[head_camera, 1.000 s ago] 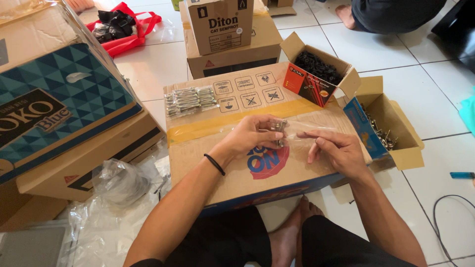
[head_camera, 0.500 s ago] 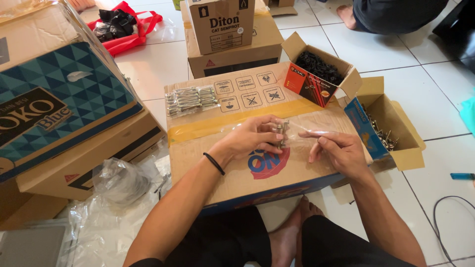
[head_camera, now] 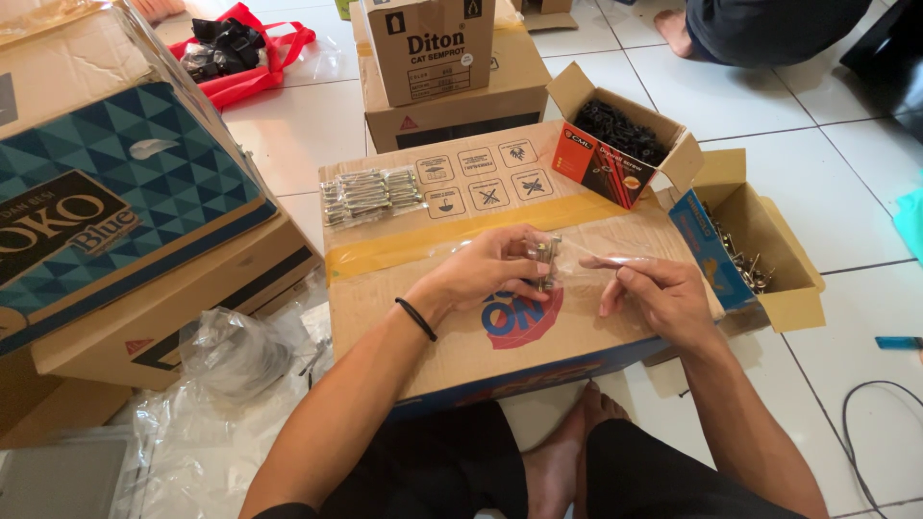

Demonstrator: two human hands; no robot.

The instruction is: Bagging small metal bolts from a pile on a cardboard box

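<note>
My left hand (head_camera: 495, 269) grips a bunch of silver bolts (head_camera: 546, 258) inside a small clear plastic bag (head_camera: 586, 261), held just over a big cardboard box (head_camera: 404, 288) that lies in front of me. My right hand (head_camera: 652, 293) pinches the open end of that bag between thumb and fingers. A black band sits on my left wrist. Several filled bags of silver bolts (head_camera: 370, 195) lie in a row on the box's far left corner.
An open red box of black screws (head_camera: 620, 144) and an open box of silver bolts (head_camera: 745, 255) stand at the right. Stacked cartons (head_camera: 125, 221) crowd the left, with loose plastic (head_camera: 231, 356) on the floor. Another person (head_camera: 760, 24) sits at the far right.
My hands have stayed over the box; the left has drawn the bolts a little deeper into the bag while the right keeps the bag's end stretched out.
</note>
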